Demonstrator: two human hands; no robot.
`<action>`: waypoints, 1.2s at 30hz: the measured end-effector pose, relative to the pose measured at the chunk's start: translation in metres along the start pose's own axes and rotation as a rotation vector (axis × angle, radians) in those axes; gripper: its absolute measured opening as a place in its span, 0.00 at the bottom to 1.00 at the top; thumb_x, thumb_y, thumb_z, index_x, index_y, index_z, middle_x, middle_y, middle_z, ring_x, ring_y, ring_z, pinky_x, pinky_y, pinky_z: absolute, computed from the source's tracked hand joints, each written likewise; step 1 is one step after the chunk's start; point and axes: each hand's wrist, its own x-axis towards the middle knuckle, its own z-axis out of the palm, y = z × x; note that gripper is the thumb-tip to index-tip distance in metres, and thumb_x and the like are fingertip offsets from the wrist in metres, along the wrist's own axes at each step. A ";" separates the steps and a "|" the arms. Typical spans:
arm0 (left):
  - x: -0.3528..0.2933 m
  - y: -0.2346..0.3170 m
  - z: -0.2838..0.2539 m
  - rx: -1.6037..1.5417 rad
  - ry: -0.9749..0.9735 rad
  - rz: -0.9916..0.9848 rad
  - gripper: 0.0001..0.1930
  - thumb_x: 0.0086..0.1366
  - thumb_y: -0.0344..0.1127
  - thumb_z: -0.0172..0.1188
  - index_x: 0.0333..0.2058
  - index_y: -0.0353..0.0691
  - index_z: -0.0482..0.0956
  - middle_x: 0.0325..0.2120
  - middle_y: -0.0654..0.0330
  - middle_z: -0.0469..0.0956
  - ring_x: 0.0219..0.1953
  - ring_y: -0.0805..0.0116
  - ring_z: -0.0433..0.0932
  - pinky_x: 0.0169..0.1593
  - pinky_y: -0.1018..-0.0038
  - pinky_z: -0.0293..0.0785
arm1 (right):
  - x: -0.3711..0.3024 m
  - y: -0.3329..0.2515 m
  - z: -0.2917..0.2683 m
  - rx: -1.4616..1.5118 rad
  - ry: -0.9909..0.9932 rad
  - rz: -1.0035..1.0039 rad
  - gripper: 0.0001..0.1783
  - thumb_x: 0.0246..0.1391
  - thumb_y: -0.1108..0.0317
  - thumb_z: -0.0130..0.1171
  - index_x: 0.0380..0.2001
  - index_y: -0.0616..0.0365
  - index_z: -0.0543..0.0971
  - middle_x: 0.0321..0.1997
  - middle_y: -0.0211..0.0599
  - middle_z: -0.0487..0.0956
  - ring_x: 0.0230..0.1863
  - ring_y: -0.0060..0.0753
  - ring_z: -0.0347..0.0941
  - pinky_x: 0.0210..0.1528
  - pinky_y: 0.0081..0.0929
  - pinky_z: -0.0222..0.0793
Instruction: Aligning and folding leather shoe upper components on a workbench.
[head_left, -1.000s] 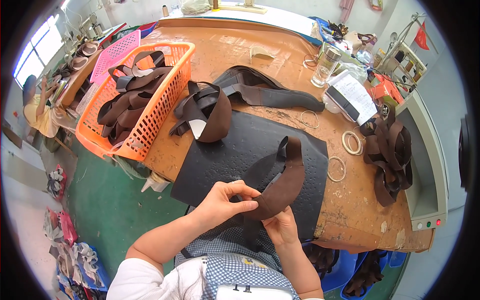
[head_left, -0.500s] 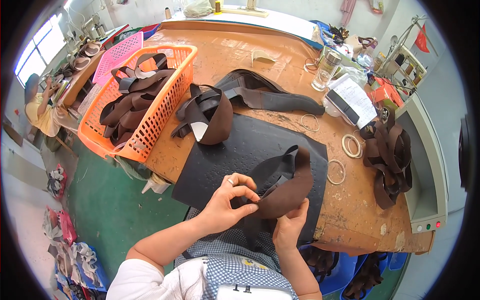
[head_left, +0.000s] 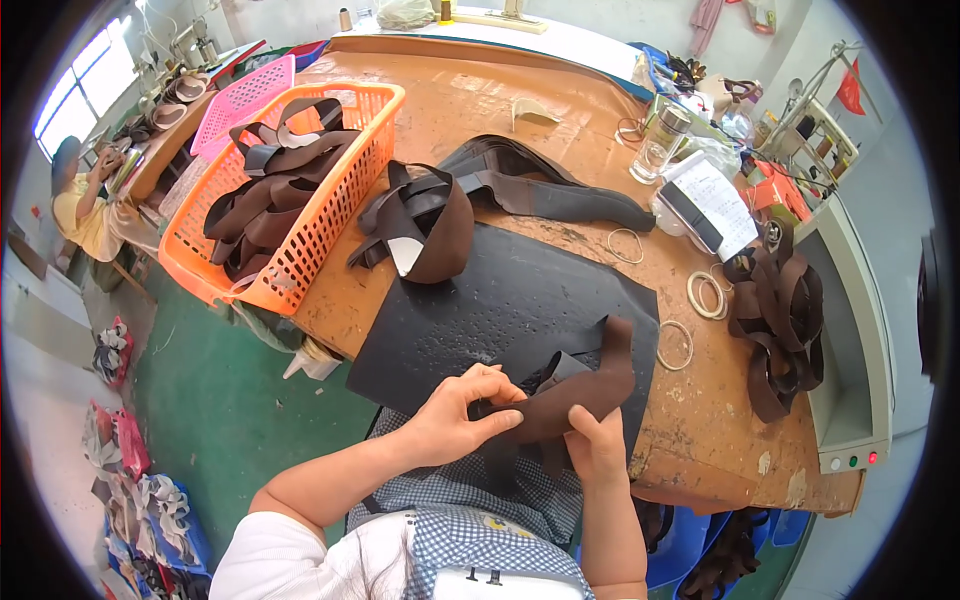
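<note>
Left hand (head_left: 462, 418) clenched on brown leather strap piece (head_left: 580, 392), fingertips pinching its left end. Right hand (head_left: 597, 447) gripping same piece from below. Piece held over near edge of black mat (head_left: 480, 310), one end sticking upward. Orange basket (head_left: 330, 215) of straps at left; heap of brown straps (head_left: 780, 320) at right, well apart. Wooden table (head_left: 450, 110) beneath.

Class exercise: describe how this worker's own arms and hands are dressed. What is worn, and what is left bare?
Both hands, left hand and right hand, are bare: no gloves show. Both forearms are uncovered. A white sleeve covers the left upper arm; the right upper arm is out of view.
</note>
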 end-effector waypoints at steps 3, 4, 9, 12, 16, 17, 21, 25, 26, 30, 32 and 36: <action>0.001 -0.003 0.002 0.027 0.041 0.100 0.07 0.63 0.27 0.64 0.39 0.33 0.81 0.31 0.63 0.76 0.43 0.69 0.73 0.70 0.57 0.53 | 0.004 -0.001 0.005 -0.089 0.058 -0.102 0.23 0.49 0.74 0.70 0.48 0.59 0.73 0.45 0.36 0.79 0.46 0.34 0.78 0.52 0.33 0.75; 0.002 -0.005 0.002 0.017 0.033 0.103 0.07 0.62 0.27 0.64 0.39 0.33 0.81 0.30 0.63 0.75 0.43 0.68 0.73 0.70 0.57 0.53 | 0.005 -0.001 0.007 -0.109 0.049 -0.179 0.20 0.51 0.77 0.69 0.47 0.59 0.74 0.43 0.35 0.80 0.43 0.32 0.79 0.50 0.31 0.75; 0.002 -0.008 -0.001 0.018 0.016 0.102 0.07 0.63 0.27 0.63 0.40 0.33 0.81 0.30 0.63 0.75 0.44 0.68 0.73 0.70 0.57 0.53 | 0.007 -0.003 0.015 -0.191 0.072 -0.247 0.14 0.52 0.79 0.68 0.42 0.61 0.78 0.40 0.33 0.81 0.41 0.28 0.79 0.47 0.27 0.75; 0.002 -0.006 -0.003 0.061 -0.010 0.117 0.09 0.63 0.27 0.62 0.42 0.33 0.81 0.31 0.62 0.75 0.44 0.67 0.72 0.69 0.58 0.54 | 0.008 -0.004 0.019 -0.237 0.089 -0.238 0.11 0.52 0.79 0.68 0.39 0.62 0.80 0.38 0.32 0.82 0.39 0.25 0.78 0.46 0.25 0.74; 0.003 -0.006 -0.005 0.078 -0.036 0.061 0.13 0.64 0.27 0.62 0.48 0.35 0.81 0.31 0.58 0.75 0.44 0.64 0.72 0.69 0.60 0.54 | 0.011 -0.002 0.022 -0.301 0.127 -0.232 0.11 0.52 0.78 0.68 0.39 0.61 0.79 0.38 0.32 0.82 0.38 0.26 0.79 0.45 0.25 0.75; 0.005 -0.006 -0.007 0.093 -0.068 0.062 0.15 0.64 0.27 0.62 0.49 0.35 0.81 0.31 0.57 0.76 0.45 0.63 0.72 0.69 0.60 0.54 | 0.012 -0.002 0.022 -0.301 0.128 -0.230 0.11 0.52 0.78 0.68 0.39 0.61 0.79 0.38 0.32 0.82 0.38 0.26 0.79 0.45 0.25 0.75; 0.009 -0.003 -0.014 0.110 -0.137 0.002 0.16 0.64 0.28 0.61 0.51 0.35 0.80 0.34 0.56 0.78 0.46 0.64 0.72 0.70 0.57 0.52 | 0.014 -0.001 0.024 -0.299 0.149 -0.201 0.10 0.53 0.78 0.67 0.39 0.61 0.80 0.37 0.32 0.82 0.38 0.26 0.79 0.44 0.25 0.74; 0.010 -0.004 -0.019 0.091 -0.235 -0.045 0.17 0.67 0.30 0.59 0.54 0.36 0.78 0.45 0.51 0.80 0.60 0.56 0.69 0.72 0.53 0.45 | 0.014 0.003 0.027 -0.319 0.146 -0.231 0.09 0.53 0.78 0.67 0.38 0.61 0.79 0.37 0.33 0.82 0.37 0.26 0.79 0.44 0.25 0.75; 0.009 -0.003 -0.019 0.072 -0.245 -0.063 0.17 0.67 0.31 0.59 0.54 0.37 0.77 0.49 0.49 0.80 0.64 0.53 0.66 0.73 0.53 0.43 | 0.014 0.003 0.027 -0.320 0.146 -0.228 0.09 0.53 0.78 0.67 0.38 0.61 0.79 0.37 0.33 0.82 0.37 0.26 0.79 0.44 0.25 0.75; 0.008 -0.004 -0.022 0.059 -0.267 -0.085 0.18 0.68 0.32 0.59 0.56 0.38 0.76 0.53 0.48 0.78 0.69 0.48 0.60 0.73 0.52 0.41 | 0.015 0.004 0.023 -0.272 0.060 -0.236 0.09 0.54 0.78 0.67 0.38 0.61 0.80 0.37 0.30 0.82 0.38 0.24 0.78 0.45 0.24 0.74; 0.008 -0.005 -0.021 0.098 -0.270 -0.050 0.19 0.68 0.32 0.58 0.57 0.39 0.76 0.53 0.48 0.78 0.68 0.47 0.61 0.73 0.51 0.42 | 0.015 0.003 0.024 -0.293 0.050 -0.247 0.09 0.53 0.78 0.67 0.38 0.60 0.79 0.36 0.31 0.82 0.38 0.26 0.78 0.44 0.26 0.75; 0.007 -0.004 -0.019 0.176 -0.253 0.008 0.18 0.67 0.30 0.59 0.55 0.38 0.76 0.48 0.48 0.79 0.62 0.47 0.69 0.72 0.51 0.46 | 0.014 0.000 0.032 -0.462 0.128 -0.245 0.09 0.54 0.79 0.66 0.38 0.61 0.79 0.37 0.33 0.82 0.40 0.29 0.79 0.48 0.28 0.76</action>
